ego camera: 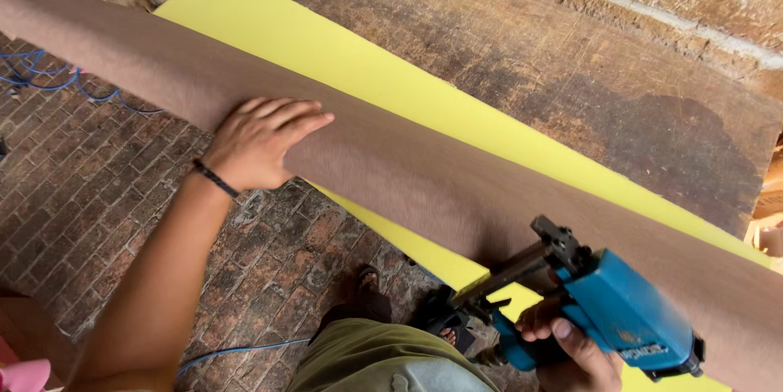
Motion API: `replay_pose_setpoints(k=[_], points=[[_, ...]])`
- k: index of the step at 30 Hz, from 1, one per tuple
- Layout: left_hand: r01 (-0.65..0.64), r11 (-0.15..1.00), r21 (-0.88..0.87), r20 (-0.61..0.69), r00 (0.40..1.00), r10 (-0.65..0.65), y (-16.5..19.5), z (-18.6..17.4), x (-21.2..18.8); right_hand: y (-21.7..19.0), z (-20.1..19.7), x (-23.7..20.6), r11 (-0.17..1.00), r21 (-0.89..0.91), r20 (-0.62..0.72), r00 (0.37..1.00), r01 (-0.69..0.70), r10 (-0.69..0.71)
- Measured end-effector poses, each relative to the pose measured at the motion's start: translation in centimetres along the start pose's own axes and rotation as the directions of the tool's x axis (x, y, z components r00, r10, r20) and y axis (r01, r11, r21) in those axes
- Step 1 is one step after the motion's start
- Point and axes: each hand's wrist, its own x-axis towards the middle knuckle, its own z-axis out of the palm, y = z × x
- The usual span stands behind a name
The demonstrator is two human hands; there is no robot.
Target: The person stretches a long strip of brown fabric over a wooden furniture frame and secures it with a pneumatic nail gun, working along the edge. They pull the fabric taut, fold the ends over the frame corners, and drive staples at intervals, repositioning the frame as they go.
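A long brown veneer strip [424, 172] runs diagonally from upper left to lower right, bent over the edge of a yellow sheet [326, 45]. My left hand [259, 141] lies flat on the strip, fingers spread and pointing right, with a dark band on the wrist. My right hand [571, 351] grips a blue pneumatic nail gun [608, 306] at the lower right. The gun's black nose touches the strip's lower edge. Most of my right hand is hidden behind the gun body.
A worn wooden board [571, 66] lies beyond the yellow sheet. Below is a brick floor [90, 188] with blue hose [49, 82] at the left and near my feet. My sandalled foot [367, 286] and olive trousers [367, 355] show at the bottom.
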Motion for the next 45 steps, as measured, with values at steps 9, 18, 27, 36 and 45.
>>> replay_pose_setpoints(k=[9, 18, 27, 36, 45], points=[[-0.219, 0.958, 0.186, 0.032, 0.976, 0.217, -13.3, 13.7, -12.0, 11.8, -17.5, -7.2, 0.966, -0.202, 0.479, 0.844, -0.161, 0.241], [-0.490, 0.860, 0.143, -0.317, 0.801, 0.508, -13.7, 21.9, -15.6, 15.7, -16.8, -16.5, 0.858, 0.181, -0.314, 0.799, -0.481, 0.514], [-0.564, 0.786, 0.251, -0.358, 0.701, 0.617, -18.8, 23.0, -6.0, 15.9, -2.0, -12.0, 0.985, 0.092, -0.521, 0.836, -0.144, 0.171], [-0.443, 0.883, 0.152, -0.246, 0.848, 0.468, -20.8, 34.4, 0.5, 22.1, 3.6, -5.7, 0.938, 0.318, -0.488, 0.825, -0.135, 0.284], [-0.069, 0.936, -0.345, 0.319, 0.929, 0.186, -22.3, 27.4, 1.3, 31.3, 16.8, 12.9, 0.718, 0.626, 0.033, 0.929, -0.306, 0.368]])
